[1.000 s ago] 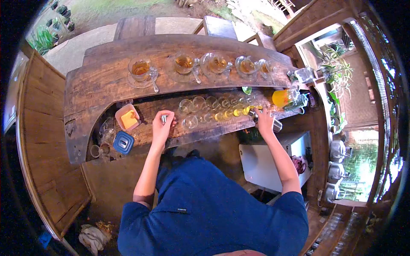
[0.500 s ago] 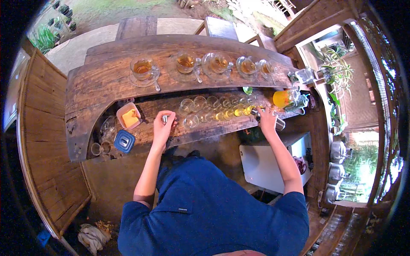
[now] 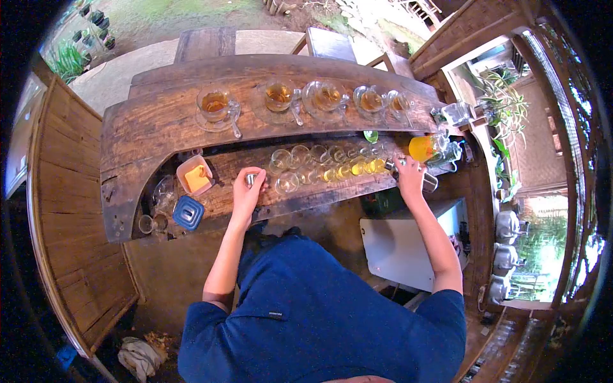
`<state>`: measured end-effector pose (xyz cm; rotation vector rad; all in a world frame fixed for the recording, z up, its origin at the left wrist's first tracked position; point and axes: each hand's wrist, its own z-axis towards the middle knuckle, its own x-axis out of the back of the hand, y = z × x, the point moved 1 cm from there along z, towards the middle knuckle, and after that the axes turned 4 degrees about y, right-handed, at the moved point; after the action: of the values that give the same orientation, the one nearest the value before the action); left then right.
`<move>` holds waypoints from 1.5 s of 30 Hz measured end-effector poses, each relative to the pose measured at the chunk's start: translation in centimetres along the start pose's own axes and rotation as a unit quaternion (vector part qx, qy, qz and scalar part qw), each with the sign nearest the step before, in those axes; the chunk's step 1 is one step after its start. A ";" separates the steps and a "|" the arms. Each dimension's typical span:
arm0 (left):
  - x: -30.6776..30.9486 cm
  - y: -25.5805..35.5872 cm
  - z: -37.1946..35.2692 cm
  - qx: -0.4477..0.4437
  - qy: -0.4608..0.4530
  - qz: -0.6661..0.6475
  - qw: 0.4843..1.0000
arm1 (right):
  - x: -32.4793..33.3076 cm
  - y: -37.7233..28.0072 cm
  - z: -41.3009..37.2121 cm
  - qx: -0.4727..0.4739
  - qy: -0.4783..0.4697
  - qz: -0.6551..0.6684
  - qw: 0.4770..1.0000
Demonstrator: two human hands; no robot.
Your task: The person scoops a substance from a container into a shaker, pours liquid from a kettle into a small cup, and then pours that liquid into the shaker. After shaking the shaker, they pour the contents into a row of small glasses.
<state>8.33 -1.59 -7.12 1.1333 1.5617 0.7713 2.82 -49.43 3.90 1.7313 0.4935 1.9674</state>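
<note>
My left hand [image 3: 249, 190] is closed on a small metal cap [image 3: 251, 179] over the lower shelf of the wooden counter. At the right end of the glass rows, my right hand [image 3: 410, 177] is wrapped round a metal shaker [image 3: 429, 183], which lies tilted with its narrow end toward the glasses. Two rows of small glasses stand between my hands. Several in the near row hold yellow liquid, such as this glass [image 3: 357, 168]; glasses toward the left, like this one [image 3: 287, 183], look empty.
Glass cups of brown tea [image 3: 278, 94] stand on saucers along the upper counter [image 3: 153, 105]. An orange-filled pitcher [image 3: 421, 148] is at the right. Left are an open container [image 3: 195, 175], a blue lid [image 3: 188, 212] and more glasses [image 3: 145, 223]. A white box [image 3: 396, 246] stands below.
My right hand has shifted slightly right with the metal shaker. The left hand still holds the small cap in nearly the same place. The whole view has moved a little.
</note>
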 end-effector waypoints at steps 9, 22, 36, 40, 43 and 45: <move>-0.2 0.5 -0.3 0.001 -0.007 0.004 1.000 | 2.5 0.7 0.7 0.009 0.009 -0.060 0.998; 0.0 0.2 -0.2 0.009 -0.005 -0.004 1.000 | 3.7 1.3 0.6 0.009 0.003 -0.060 0.998; 1.1 -0.2 -0.1 0.048 -0.001 -0.017 0.999 | 1.9 0.0 0.4 0.040 0.018 -0.073 0.996; 1.5 0.0 -0.7 0.048 0.023 -0.031 0.998 | 1.1 -1.4 0.7 0.048 -0.038 -0.062 0.996; 2.6 -0.5 -0.5 0.070 0.015 0.000 0.997 | -0.5 -2.2 0.7 0.055 -0.024 -0.075 0.995; 2.8 -0.3 -0.8 0.084 0.007 0.006 0.996 | -1.0 -2.5 0.7 0.068 0.000 -0.065 0.996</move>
<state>7.37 0.98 -8.12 1.2611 1.6574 0.6675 3.87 -47.97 1.77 1.7336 0.7366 1.8805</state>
